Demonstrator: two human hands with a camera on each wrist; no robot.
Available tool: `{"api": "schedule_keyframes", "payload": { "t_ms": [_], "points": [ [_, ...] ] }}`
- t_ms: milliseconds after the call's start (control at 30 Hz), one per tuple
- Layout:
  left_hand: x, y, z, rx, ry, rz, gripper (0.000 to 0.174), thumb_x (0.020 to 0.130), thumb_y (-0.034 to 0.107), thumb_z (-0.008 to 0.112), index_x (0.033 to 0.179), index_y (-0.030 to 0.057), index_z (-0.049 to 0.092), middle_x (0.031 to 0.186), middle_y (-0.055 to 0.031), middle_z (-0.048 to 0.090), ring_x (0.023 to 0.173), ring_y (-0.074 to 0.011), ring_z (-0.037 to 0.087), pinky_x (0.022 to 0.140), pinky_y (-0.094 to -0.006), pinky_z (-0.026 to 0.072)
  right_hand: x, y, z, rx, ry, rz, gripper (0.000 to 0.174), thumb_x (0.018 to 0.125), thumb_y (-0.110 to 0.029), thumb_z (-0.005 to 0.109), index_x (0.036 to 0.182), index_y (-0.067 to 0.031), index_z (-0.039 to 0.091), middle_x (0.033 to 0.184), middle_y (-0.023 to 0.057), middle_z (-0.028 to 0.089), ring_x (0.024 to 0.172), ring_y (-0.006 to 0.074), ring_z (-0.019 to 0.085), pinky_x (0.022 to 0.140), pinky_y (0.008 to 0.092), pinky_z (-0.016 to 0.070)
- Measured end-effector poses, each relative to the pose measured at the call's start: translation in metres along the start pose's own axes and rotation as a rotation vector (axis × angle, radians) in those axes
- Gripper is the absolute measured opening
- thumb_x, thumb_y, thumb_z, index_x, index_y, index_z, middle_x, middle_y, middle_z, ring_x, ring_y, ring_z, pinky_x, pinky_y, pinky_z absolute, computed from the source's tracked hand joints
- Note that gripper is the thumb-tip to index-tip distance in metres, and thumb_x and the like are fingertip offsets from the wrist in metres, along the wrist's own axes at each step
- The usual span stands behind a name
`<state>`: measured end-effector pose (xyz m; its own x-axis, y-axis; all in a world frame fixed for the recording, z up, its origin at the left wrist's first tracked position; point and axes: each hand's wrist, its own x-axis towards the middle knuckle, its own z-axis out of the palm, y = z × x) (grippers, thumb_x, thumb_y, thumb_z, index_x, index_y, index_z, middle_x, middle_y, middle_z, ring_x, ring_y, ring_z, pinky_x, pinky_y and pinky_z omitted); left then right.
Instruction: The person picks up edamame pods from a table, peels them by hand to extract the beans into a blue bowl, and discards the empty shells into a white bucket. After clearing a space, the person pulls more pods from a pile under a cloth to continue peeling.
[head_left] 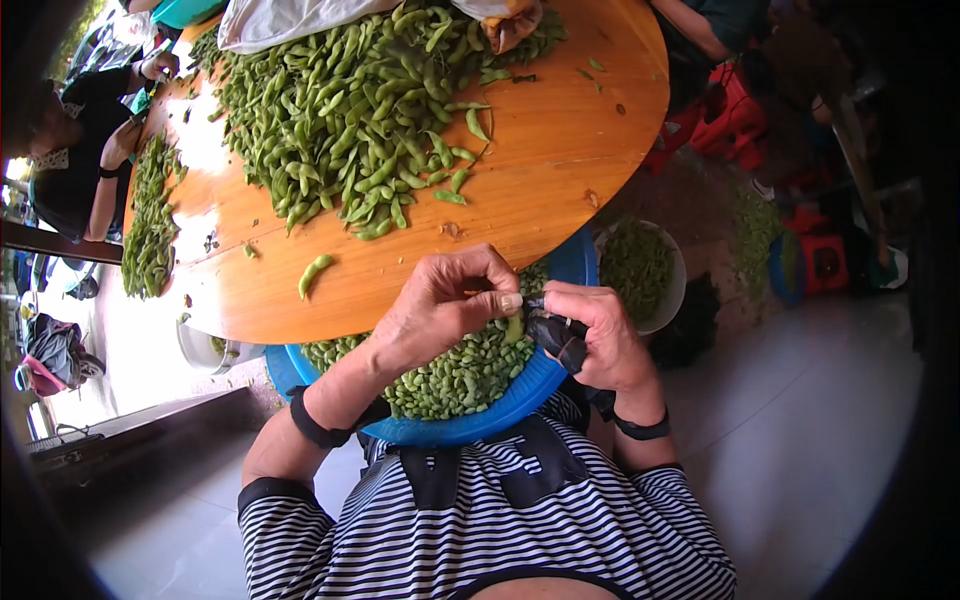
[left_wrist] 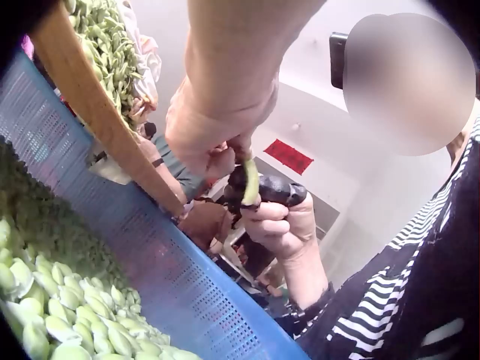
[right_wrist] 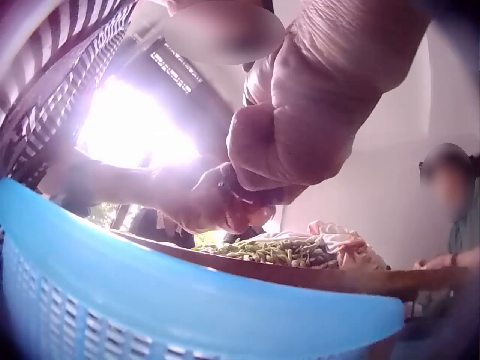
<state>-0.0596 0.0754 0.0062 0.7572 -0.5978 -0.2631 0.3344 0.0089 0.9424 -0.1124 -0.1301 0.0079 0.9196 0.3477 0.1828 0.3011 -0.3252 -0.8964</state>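
My left hand (head_left: 440, 300) pinches a green soybean pod (left_wrist: 251, 182) between thumb and fingers, over the blue basket (head_left: 480, 428). Close beside it, my right hand (head_left: 608, 335) grips a black-handled tool (head_left: 560, 342), with a short metal part near the left thumb. The pod crosses the black handle in the left wrist view; most of the tool's working end is hidden by fingers. Shelled green beans (head_left: 450, 385) fill the basket below both hands. In the right wrist view, the back of the right hand (right_wrist: 300, 127) covers the tool.
A round wooden table (head_left: 545, 170) bears a large heap of pods (head_left: 340, 110), a white cloth bag (head_left: 285, 22) and one stray pod (head_left: 315, 275). A white bucket (head_left: 675, 290) of greens stands at right. Another person (head_left: 85, 155) works at the table's left side.
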Motion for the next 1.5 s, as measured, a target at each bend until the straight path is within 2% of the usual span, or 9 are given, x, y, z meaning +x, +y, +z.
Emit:
{"api": "schedule_keyframes", "payload": {
  "t_ms": [167,333,433,600,667,733,1000,1333,1500],
  "points": [
    [0.001,-0.008,-0.004,-0.405,-0.203,-0.147,0.008,0.089,0.010,0.069,0.085,0.0059,0.062,0.077,0.0073,0.053,0.064,-0.0013,0.044,0.054,-0.0172,0.0328,0.000,0.007,-0.003,0.226,-0.128,0.018,0.015,0.068,0.000,0.061,0.076,0.0023,0.049,0.068,0.0100,0.046,0.058,0.0237,0.047,0.054,0.0334,0.0369],
    [-0.003,-0.017,0.004,-0.323,-0.152,-0.064,0.013,0.091,0.015,0.066,0.084,0.0058,0.062,0.078,0.0050,0.053,0.063,-0.0032,0.046,0.054,-0.0185,0.0366,-0.003,0.000,-0.010,0.414,-0.233,0.385,0.012,0.071,-0.003,0.063,0.076,0.0006,0.053,0.066,0.0056,0.048,0.060,0.0134,0.049,0.055,0.0285,0.0378],
    [-0.005,-0.019,0.006,-0.307,-0.048,-0.014,0.012,0.092,0.014,0.066,0.085,0.0053,0.061,0.082,0.0034,0.054,0.066,-0.0045,0.051,0.056,-0.0199,0.0420,0.000,0.000,-0.009,0.247,-0.140,0.296,0.012,0.072,-0.005,0.063,0.077,0.0000,0.053,0.066,0.0057,0.049,0.060,0.0127,0.049,0.055,0.0283,0.0379],
    [-0.004,-0.016,0.007,0.066,0.040,0.199,0.007,0.089,0.008,0.068,0.085,0.0042,0.063,0.088,0.0012,0.058,0.076,-0.0060,0.055,0.064,-0.0204,0.0433,0.000,0.004,0.003,-0.092,-0.040,0.071,0.013,0.065,0.001,0.054,0.075,0.0020,0.046,0.067,0.0152,0.041,0.060,0.0356,0.042,0.055,0.0359,0.0371],
    [-0.004,-0.014,0.003,0.264,0.062,0.282,0.008,0.089,0.008,0.068,0.085,0.0038,0.064,0.088,0.0010,0.058,0.079,-0.0066,0.055,0.067,-0.0209,0.0432,0.001,-0.001,0.002,-0.034,-0.047,0.035,0.014,0.065,0.000,0.056,0.075,0.0021,0.046,0.067,0.0144,0.042,0.060,0.0336,0.043,0.055,0.0357,0.0369],
    [-0.006,-0.009,-0.001,-0.126,-0.073,0.022,0.011,0.088,0.013,0.069,0.085,0.0037,0.065,0.086,0.0014,0.055,0.081,-0.0076,0.052,0.069,-0.0220,0.0418,0.001,-0.001,0.001,0.025,-0.052,0.001,0.015,0.066,0.000,0.057,0.075,0.0021,0.045,0.067,0.0135,0.042,0.060,0.0317,0.044,0.056,0.0354,0.0368],
    [-0.005,-0.025,0.000,-0.461,-0.200,-0.020,0.016,0.088,0.019,0.071,0.092,0.0056,0.063,0.089,0.0030,0.053,0.076,-0.0071,0.050,0.066,-0.0214,0.0415,0.003,-0.002,-0.004,0.211,-0.114,0.160,0.016,0.069,0.000,0.061,0.074,0.0008,0.046,0.068,0.0109,0.045,0.059,0.0246,0.044,0.055,0.0330,0.0369],
    [-0.008,-0.018,0.001,0.261,0.018,0.096,0.020,0.092,0.015,0.066,0.106,-0.0004,0.065,0.080,0.0029,0.064,0.071,-0.0037,0.053,0.066,-0.0216,0.0465,0.002,-0.016,0.010,-0.142,0.133,0.039,0.015,0.070,0.000,0.059,0.079,0.0031,0.047,0.070,0.0142,0.044,0.061,0.0340,0.047,0.055,0.0363,0.0389],
    [-0.008,-0.010,-0.009,0.197,-0.071,0.055,0.020,0.094,0.012,0.061,0.110,0.0000,0.066,0.076,-0.0015,0.065,0.072,-0.0077,0.062,0.064,-0.0244,0.0495,-0.003,-0.008,0.013,-0.115,0.136,0.028,0.014,0.070,0.003,0.058,0.079,0.0029,0.048,0.071,0.0147,0.046,0.062,0.0341,0.050,0.056,0.0367,0.0402]
  ]
}}
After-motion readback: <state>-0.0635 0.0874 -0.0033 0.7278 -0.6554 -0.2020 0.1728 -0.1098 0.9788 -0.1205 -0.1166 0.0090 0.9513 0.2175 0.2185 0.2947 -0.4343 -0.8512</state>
